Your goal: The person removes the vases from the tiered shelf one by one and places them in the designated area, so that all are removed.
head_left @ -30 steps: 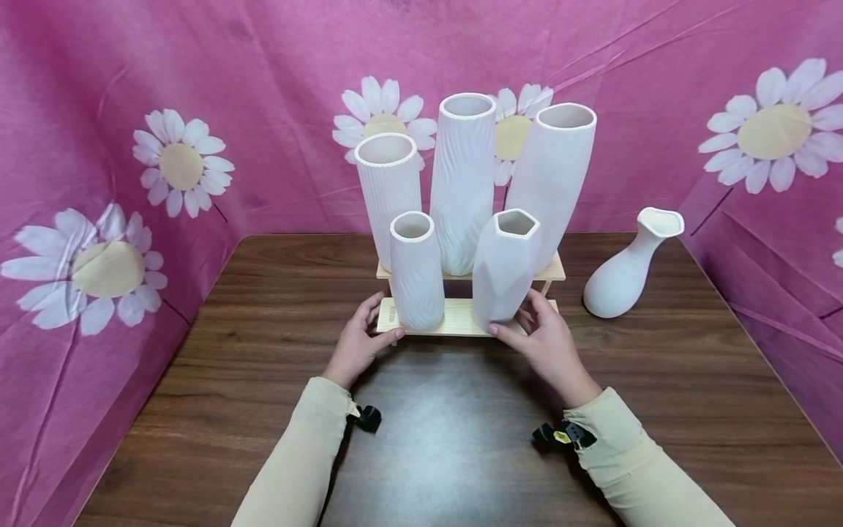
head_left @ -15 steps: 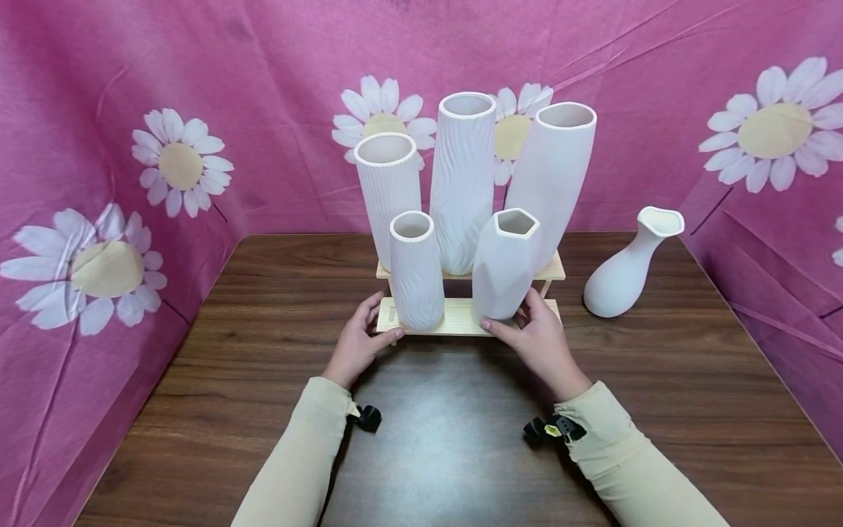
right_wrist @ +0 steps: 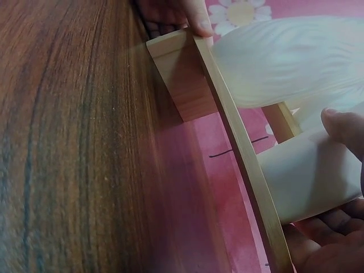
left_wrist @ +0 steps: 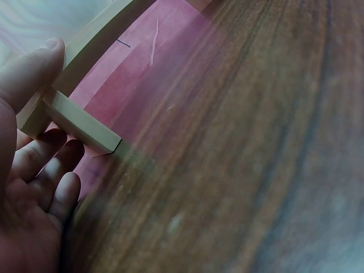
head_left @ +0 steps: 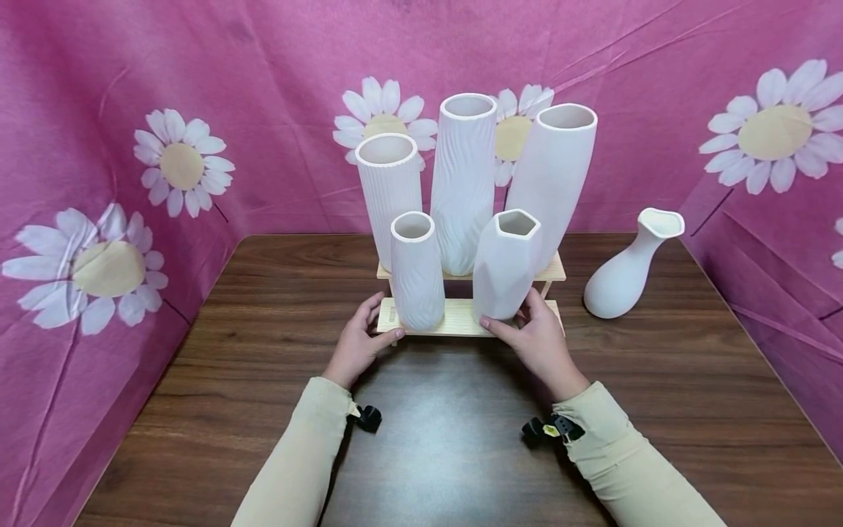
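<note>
Left hand (head_left: 356, 344) on wooden stand (head_left: 459, 309), right hand (head_left: 541, 348) on faceted vase (head_left: 503, 271).
Left grip part-closed, thumb over the lower step's (head_left: 459, 323) left end; right grip part-closed round the vase's base. Vase on that step, right side; stand on counter (head_left: 421, 424), narrow-necked vase (head_left: 622, 282) to its right.
</note>
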{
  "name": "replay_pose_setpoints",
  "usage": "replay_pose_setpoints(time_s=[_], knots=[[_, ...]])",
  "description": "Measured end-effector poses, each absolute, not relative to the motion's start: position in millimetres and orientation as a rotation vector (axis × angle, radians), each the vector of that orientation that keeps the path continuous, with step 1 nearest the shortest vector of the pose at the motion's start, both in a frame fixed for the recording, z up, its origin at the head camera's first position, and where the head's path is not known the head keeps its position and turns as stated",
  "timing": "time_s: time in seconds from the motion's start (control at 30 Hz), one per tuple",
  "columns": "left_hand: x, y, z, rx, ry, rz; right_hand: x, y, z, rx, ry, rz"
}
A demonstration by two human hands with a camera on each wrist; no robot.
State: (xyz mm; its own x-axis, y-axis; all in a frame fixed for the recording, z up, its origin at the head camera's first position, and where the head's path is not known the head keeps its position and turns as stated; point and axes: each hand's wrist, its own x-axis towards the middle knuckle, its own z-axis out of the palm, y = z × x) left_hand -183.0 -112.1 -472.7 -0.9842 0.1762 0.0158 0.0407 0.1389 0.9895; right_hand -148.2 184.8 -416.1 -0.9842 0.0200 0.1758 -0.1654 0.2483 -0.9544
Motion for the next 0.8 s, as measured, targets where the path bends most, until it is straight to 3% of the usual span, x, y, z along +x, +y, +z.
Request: replay_pose_setpoints(time_s=[0.43, 0.8], knots=[[-169, -107, -442, 0.219, 2.309, 1.941, -148, 187, -416, 0.132, -2.366, 1.804], [-170, -109, -444, 0.259, 2.299, 1.961, -146, 189, -416, 0.178, -2.348, 1.809]])
